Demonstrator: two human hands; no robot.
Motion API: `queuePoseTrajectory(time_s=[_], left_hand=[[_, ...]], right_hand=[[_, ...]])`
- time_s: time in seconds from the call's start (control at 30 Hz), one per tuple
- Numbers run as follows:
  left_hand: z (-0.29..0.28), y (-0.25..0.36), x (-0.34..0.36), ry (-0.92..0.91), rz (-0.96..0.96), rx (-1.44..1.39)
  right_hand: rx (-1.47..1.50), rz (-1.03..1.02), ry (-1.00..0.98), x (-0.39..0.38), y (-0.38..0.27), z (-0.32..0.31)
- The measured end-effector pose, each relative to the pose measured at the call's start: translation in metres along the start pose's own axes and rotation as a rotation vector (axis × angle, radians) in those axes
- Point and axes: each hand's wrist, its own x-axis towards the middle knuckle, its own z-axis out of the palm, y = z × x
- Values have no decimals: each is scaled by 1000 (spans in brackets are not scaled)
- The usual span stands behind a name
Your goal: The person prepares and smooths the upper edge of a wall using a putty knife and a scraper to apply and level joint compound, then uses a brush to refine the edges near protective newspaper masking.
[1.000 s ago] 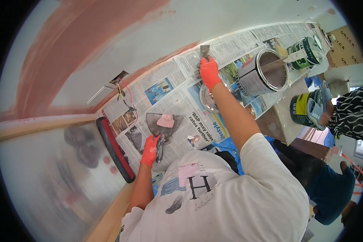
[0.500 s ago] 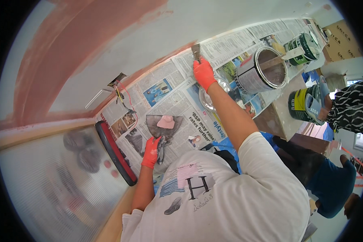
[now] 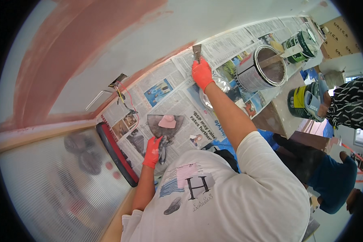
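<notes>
Two gloved grips are wrapped around tools over newspaper. The left hand clasps a broad scraper whose blade bears pink filler; the right hand pinches a putty knife near the wall.

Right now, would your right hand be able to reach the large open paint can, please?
Probably yes: the large open paint can stands on the newspaper just right of the right hand, and nothing upright shows between them, though that hand holds a putty knife.
</notes>
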Motion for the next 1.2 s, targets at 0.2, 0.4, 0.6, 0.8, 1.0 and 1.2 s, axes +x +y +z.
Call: queuePoseTrajectory(time_s=[0.2, 0.4, 0.6, 0.8, 1.0, 1.2], left_hand=[[-2, 5, 14, -129, -41, -9], [2, 8, 19, -86, -275, -411], [-10, 30, 16, -96, -153, -377], [1, 10, 18, 18, 56, -208], [4, -3, 8, 56, 2, -129], [1, 0, 14, 15, 93, 85]], right_hand=[[-105, -145, 48, -12, 14, 17], [-148, -116, 27, -3, 11, 12], [21, -4, -26, -17, 1, 11], [-136, -130, 14, -15, 10, 33], [33, -16, -98, -23, -6, 20], [-17, -93, 24, -26, 8, 37]])
